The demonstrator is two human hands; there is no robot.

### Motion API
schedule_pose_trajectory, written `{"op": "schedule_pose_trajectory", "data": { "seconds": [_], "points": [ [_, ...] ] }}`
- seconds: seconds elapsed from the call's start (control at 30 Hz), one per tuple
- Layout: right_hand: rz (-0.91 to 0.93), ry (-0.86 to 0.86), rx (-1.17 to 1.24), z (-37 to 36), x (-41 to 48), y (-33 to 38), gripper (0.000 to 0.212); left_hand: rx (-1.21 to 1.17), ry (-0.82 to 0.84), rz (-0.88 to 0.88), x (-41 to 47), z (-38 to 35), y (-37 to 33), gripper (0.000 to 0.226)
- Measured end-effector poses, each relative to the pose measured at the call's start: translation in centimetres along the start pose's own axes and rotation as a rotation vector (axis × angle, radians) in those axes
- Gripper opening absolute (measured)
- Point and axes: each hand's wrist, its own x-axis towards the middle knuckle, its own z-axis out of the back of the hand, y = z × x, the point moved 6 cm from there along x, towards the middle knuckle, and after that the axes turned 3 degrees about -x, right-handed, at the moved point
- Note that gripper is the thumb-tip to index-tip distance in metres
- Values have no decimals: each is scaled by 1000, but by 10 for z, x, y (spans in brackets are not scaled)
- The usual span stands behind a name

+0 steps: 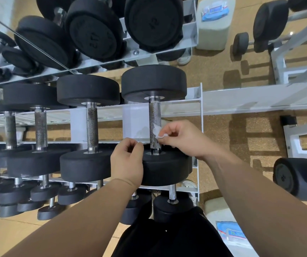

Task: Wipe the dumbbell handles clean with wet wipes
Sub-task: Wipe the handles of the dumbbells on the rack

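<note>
A: Right hand?
B: Right hand (182,138) pinches a crumpled white wet wipe (157,131) between thumb and fingertips. The wipe is pressed on the right side of the knurled handle (154,114), on its nearer half.
A: Which dumbbell?
B: The big black dumbbell (153,82), last one at the right end of the white rack (201,108). It lies across the rails with the handle over the gap.
A: Left hand?
B: Left hand (128,162) sits over the near head (167,167) of the same dumbbell, just left of the handle's near end. Fingers are curled in to the thumb; cannot tell if it holds anything.
A: Anything else?
B: The neighbouring handle (92,125) to the left is speckled brown. A blue wipes pack (230,232) lies on a pale block (215,210) on the floor, near the rack's right end.
</note>
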Motion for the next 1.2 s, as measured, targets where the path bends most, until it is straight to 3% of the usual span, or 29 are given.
{"op": "schedule_pose_trajectory", "data": {
  "seconds": [0.27, 0.33, 0.43, 0.5, 0.63, 0.73, 0.97, 1.03, 1.13, 1.2],
  "points": [
    [7, -345, 342, 5, 21, 17, 3, -2, 18, 19, 0, -1, -1, 25],
    [11, -268, 238, 5, 14, 13, 5, -4, 11, 19, 0, -1, -1, 24],
    [-46, 102, -110, -7, -5, 1, 6, 5, -5, 14, 0, 0, 0, 22],
    [-69, 151, -179, -8, -7, -2, 7, -4, -8, 10, 0, 0, 1, 23],
    [29, -280, 128, 6, 12, 20, 4, -15, -2, 3, 0, -1, 0, 25],
    [77, -507, 167, 12, 25, 32, 6, -1, -6, 5, -1, -1, -1, 24],
    [130, -258, -147, 4, 3, 27, 4, 21, -21, -2, -1, 1, 0, 24],
    [147, -363, -150, 7, 8, 34, 4, 20, -24, -6, -1, 1, 0, 22],
    [74, -565, 39, 13, 26, 44, 9, 29, -24, -7, -1, 1, -1, 21],
    [54, -579, 78, 11, 27, 44, 10, 37, -17, -3, -2, 1, -2, 22]
  ]
}}
